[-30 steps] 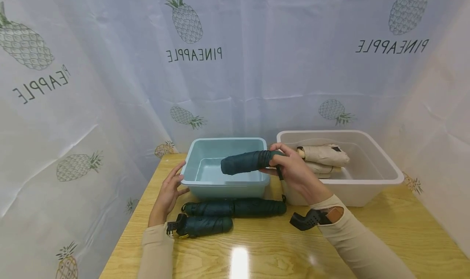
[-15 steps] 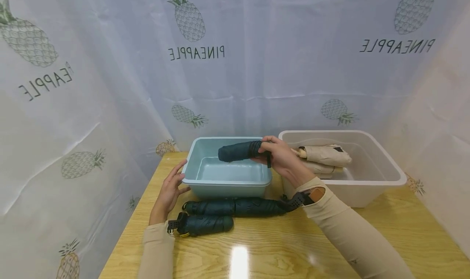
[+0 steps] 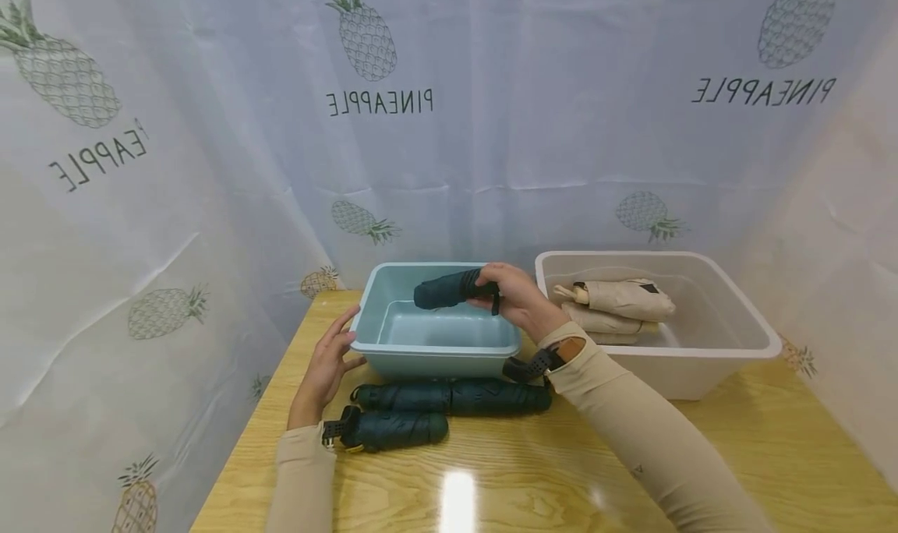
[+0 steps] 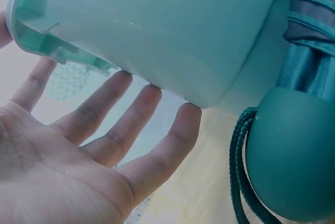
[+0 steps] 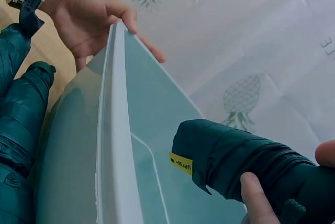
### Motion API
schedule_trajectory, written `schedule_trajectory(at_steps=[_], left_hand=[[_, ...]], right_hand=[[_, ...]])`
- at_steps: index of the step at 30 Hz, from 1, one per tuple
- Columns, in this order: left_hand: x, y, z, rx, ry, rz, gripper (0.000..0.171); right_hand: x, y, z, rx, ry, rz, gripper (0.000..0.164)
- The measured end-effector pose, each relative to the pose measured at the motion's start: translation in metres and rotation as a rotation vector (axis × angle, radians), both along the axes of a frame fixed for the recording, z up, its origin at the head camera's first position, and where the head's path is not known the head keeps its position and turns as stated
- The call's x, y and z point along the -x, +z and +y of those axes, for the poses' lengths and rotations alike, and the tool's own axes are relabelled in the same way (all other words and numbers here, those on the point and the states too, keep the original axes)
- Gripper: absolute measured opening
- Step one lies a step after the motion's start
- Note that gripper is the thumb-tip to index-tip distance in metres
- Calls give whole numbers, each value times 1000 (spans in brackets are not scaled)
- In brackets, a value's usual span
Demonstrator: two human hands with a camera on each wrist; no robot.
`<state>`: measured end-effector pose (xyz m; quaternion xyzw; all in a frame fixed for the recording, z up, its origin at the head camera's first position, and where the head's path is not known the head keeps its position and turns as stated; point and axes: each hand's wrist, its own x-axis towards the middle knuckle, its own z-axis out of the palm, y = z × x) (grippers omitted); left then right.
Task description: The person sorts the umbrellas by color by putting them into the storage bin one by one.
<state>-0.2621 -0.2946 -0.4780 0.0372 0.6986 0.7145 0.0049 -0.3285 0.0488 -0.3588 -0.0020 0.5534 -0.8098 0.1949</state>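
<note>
My right hand (image 3: 515,295) grips a folded dark teal umbrella (image 3: 442,292) by one end. The umbrella hangs over the light blue bin (image 3: 435,365), its other end pointing left. A yellow tag (image 5: 180,163) shows near that end in the right wrist view. At the bin's left end is my left hand (image 3: 328,368), with fairly straight fingers. In the left wrist view its fingertips (image 4: 189,113) rest against the bin's outer wall. In front of the bin, two more folded umbrellas lie end to end, a left one (image 3: 407,397) and a right one (image 3: 501,397).
Nearer on the wooden table (image 3: 519,478) lies another folded dark teal umbrella (image 3: 400,430), by my left wrist. On the right stands a white bin (image 3: 722,352) holding several folded beige umbrellas (image 3: 627,298). A pineapple-print curtain (image 3: 526,143) hangs behind and at the sides.
My right hand has carried the umbrella left and away from the white bin, further over the light blue bin. The left hand has stayed at that bin's left end.
</note>
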Motion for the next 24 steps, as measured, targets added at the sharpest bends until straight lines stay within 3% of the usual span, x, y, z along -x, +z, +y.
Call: schedule_trajectory(at_steps=[5, 8, 17, 24], left_hand=[[0, 0, 0, -11, -6, 1, 54], [-1, -1, -1, -15, -6, 5, 54], [1, 0, 1, -17, -3, 1, 53], [0, 0, 0, -17, 7, -9, 53]], right_hand=[[10, -9, -8, -3, -36, -64, 54], [16, -12, -13, -28, -52, -104, 67], [30, -22, -23, -169, -75, -110, 50], [35, -26, -32, -241, -61, -128, 50]])
